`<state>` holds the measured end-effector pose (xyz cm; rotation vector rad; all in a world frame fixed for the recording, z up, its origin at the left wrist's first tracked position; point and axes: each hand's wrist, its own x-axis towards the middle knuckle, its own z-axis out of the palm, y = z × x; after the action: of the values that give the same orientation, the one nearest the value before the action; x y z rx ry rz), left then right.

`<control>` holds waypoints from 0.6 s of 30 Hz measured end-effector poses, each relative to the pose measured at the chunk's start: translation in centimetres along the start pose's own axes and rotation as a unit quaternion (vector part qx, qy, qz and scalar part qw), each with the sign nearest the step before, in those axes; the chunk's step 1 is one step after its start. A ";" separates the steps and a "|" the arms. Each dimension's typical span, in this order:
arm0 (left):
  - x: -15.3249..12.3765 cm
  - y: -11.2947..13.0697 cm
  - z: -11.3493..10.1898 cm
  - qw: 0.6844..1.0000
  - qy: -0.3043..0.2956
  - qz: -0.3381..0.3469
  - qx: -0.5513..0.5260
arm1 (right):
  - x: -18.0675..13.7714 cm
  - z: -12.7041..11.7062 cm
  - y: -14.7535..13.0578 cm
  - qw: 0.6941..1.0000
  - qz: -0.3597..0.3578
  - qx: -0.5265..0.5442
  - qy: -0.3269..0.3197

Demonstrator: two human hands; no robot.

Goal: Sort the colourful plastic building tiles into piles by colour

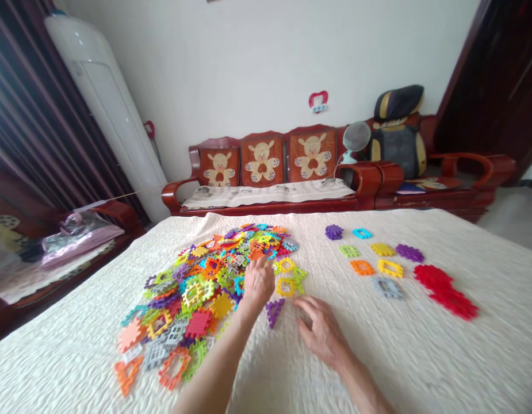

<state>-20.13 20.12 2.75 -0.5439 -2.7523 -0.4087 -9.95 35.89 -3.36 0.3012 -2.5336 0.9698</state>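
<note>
A heap of colourful plastic interlocking blocks with toothed edges covers the left and middle of the table. My left hand is at the heap's right side, its fingers curled down; whatever they grip is hidden beneath them. My right hand rests low over the cloth, fingers apart and holding nothing. Close to its fingertips are a purple triangular block and a yellow frame block. Beside these lies a green block.
Apart from the heap, at the right, lie red blocks, purple blocks, an orange frame, a yellow frame and a grey block. A white quilted cloth covers the table. Behind it stands a wooden sofa.
</note>
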 end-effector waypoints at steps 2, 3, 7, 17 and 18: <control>2.7 -0.6 0.7 1.000 0.000 -0.021 0.007 | 0.0 0.0 0.0 1.000 0.002 0.002 -0.002; 3.9 -0.9 1.1 1.000 -0.004 -0.030 0.008 | 0.0 -0.1 0.0 1.000 0.004 0.004 -0.003; 7.2 -1.7 2.8 0.998 -0.021 -0.058 0.000 | -0.1 -0.3 -0.4 1.000 0.015 0.009 0.000; 8.2 -2.4 3.1 0.981 0.014 -0.151 -0.124 | -0.2 -0.4 -0.7 0.999 0.022 0.024 0.000; 8.0 -2.5 2.7 0.975 0.022 -0.162 -0.148 | -0.2 -0.4 -0.7 0.999 0.021 0.024 0.000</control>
<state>-28.82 21.40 2.48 -0.1421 -2.7554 -0.9063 -9.37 35.67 -2.77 0.2636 -2.5282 1.0484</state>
